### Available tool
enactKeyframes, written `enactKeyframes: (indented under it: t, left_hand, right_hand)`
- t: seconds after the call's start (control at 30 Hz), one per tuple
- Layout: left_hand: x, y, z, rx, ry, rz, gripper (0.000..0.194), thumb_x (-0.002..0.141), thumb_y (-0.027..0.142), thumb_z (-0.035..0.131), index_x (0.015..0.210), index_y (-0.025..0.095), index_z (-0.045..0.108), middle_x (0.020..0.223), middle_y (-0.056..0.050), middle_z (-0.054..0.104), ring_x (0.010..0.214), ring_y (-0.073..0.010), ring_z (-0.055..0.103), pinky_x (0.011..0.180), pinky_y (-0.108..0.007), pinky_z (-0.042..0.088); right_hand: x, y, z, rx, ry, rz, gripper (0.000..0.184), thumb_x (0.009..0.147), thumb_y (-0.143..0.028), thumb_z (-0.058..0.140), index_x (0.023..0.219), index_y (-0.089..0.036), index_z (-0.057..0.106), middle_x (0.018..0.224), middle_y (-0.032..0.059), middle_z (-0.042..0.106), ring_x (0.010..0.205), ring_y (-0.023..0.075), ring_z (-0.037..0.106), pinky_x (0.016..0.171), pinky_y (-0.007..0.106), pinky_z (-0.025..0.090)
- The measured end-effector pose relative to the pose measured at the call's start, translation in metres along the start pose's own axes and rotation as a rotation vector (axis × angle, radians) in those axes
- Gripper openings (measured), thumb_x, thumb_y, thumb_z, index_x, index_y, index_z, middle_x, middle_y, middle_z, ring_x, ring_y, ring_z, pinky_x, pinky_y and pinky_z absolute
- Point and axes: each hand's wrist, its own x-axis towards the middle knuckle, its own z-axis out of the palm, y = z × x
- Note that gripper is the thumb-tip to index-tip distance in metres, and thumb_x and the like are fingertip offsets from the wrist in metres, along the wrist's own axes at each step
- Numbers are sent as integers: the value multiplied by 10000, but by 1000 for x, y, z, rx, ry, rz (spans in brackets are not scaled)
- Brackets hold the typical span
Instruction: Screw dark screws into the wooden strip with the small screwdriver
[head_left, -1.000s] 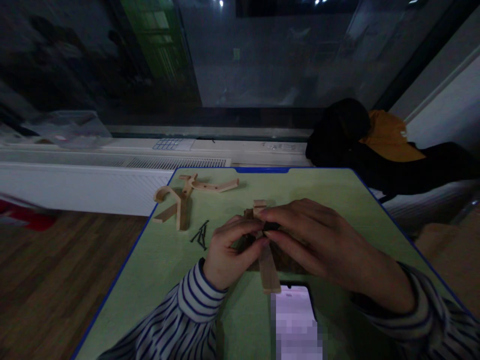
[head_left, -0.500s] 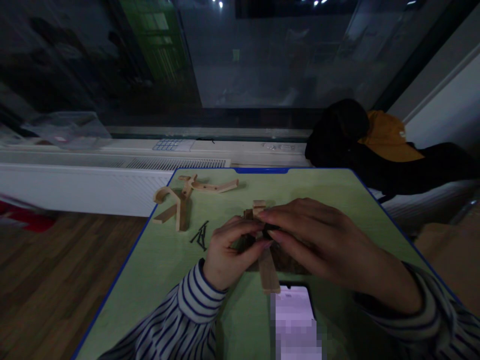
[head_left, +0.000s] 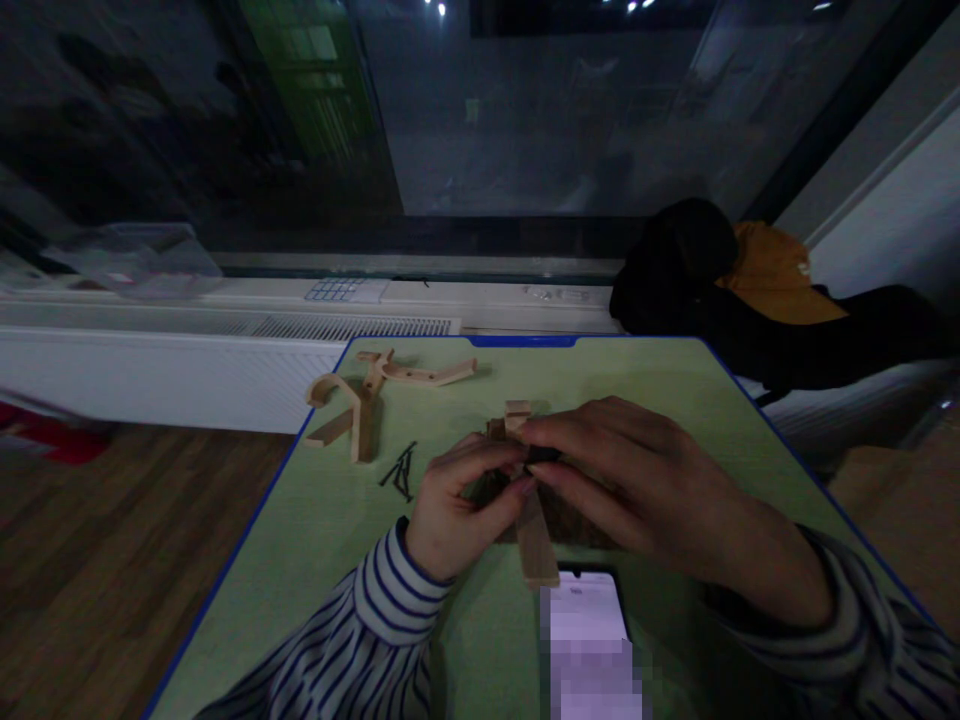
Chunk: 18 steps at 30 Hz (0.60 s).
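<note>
A light wooden strip [head_left: 538, 550] lies lengthwise in front of me, crossing a dark brown board [head_left: 585, 522] that my hands largely cover. Above the strip, my right hand [head_left: 645, 470] pinches a small dark piece [head_left: 543, 456] between thumb and fingers; its exact kind is unclear. My left hand [head_left: 461, 500] is closed just to the left, thumb and forefinger meeting at the tip of that dark piece. What lies inside the left fingers is hidden. Several dark screws [head_left: 401, 475] rest in a loose pile left of my left hand.
Curved and straight wooden parts [head_left: 364, 410] lie at the table's back left. A phone [head_left: 589, 610] with a lit screen is near the front. The green table [head_left: 300, 560] has a blue edge. Behind it are a radiator [head_left: 172, 375], a window sill, and dark clothing with an orange cap [head_left: 776, 270].
My right fingers have shifted very slightly, and more of the dark piece shows between them. My left hand and the wooden strip stay nearly in place.
</note>
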Motion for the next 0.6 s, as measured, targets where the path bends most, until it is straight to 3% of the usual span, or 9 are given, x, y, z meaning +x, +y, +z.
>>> enactKeyframes:
  t: [0.37, 0.6]
  left_hand:
    - [2, 3, 0, 31, 6, -23, 173, 726, 132, 668, 896, 162, 662, 769, -57, 688, 741, -162, 628, 690, -289, 510]
    - [-1, 0, 0, 31, 23, -5, 226, 721, 137, 681, 941, 185, 661, 816, -53, 696, 773, -163, 626, 706, -289, 510]
  right_hand:
    - [-2, -1, -1, 38, 2, 18, 376, 891, -208, 489, 1262, -186, 438, 1151, 56, 610, 1005, 154, 556, 854, 330, 464]
    - [-2, 1, 0, 25, 4, -1, 335, 892, -188, 483, 1226, -198, 483, 1165, 54, 612, 1038, 166, 551, 868, 357, 454]
